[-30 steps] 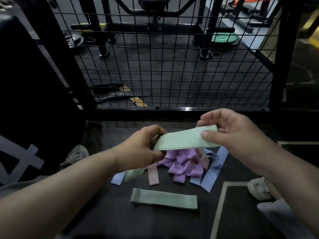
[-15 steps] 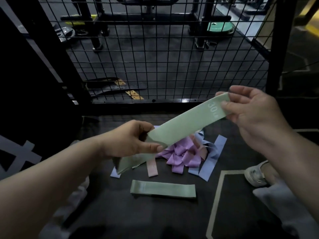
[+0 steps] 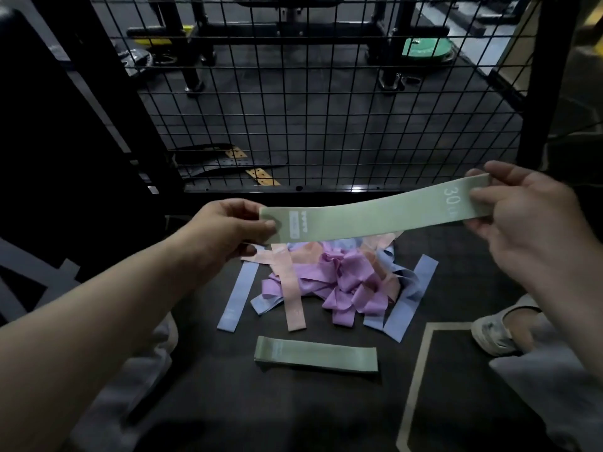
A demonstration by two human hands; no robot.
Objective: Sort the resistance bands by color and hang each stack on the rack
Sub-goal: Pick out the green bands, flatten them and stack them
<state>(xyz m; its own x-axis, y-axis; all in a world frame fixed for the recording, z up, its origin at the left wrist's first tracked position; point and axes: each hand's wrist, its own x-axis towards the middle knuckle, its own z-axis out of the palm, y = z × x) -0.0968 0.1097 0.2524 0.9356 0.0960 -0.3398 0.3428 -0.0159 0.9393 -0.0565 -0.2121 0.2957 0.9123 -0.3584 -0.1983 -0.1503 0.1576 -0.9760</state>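
Note:
A pale green resistance band point(image 3: 368, 213) marked "30" is stretched flat in the air between my hands. My left hand point(image 3: 228, 228) pinches its left end, my right hand point(image 3: 522, 210) pinches its right end. Below it on the dark floor lies a tangled heap of purple bands point(image 3: 346, 285), pink bands point(image 3: 292, 288) and blue bands point(image 3: 408, 305). Nearer to me, a folded green stack point(image 3: 315, 353) lies flat and apart from the heap.
A black wire-mesh rack panel point(image 3: 310, 109) stands upright just behind the heap, with a black post point(image 3: 538, 76) at its right. My shoes point(image 3: 496, 334) flank the floor space. A pale painted line point(image 3: 414, 380) marks the mat at the right.
The green band has been pulled out to its full length: my right hand moved right and my left hand moved up. The end that hung below my left hand is gone from there.

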